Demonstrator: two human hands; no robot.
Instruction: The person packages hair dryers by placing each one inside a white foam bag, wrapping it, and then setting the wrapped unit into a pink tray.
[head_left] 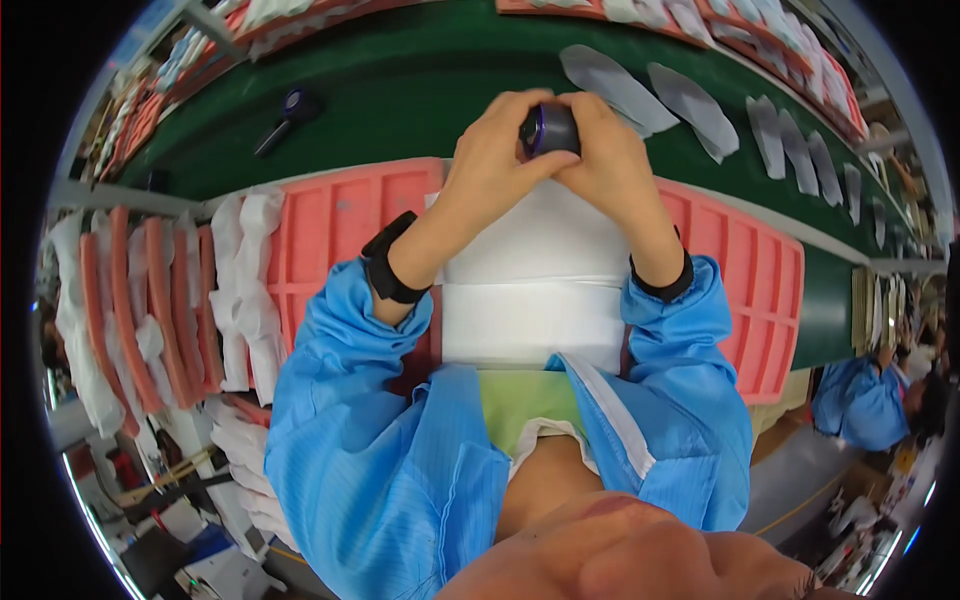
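Both hands are raised over the middle of the bench, thumbs toward me, closed around a dark grey hair dryer (556,130). Its short round barrel with a purple ring shows between the fingers; a handle, if there is one, is hidden. My left hand (496,150) grips the ringed end, while my right hand (607,145) wraps the other end. The thumbs nearly meet below the barrel. White foam-like sheets (532,320) lie beneath my wrists, close to my body. Another dark hair dryer (290,118) with a thin handle lies on the green bench, far left.
Pink compartment trays (350,215) flank the white sheets, with another pink tray (745,290) on the right. Several translucent sleeves (695,105) lie on the green bench (420,70) at right. Wrapped white items (250,290) stand at left. A person in blue (860,400) is at far right.
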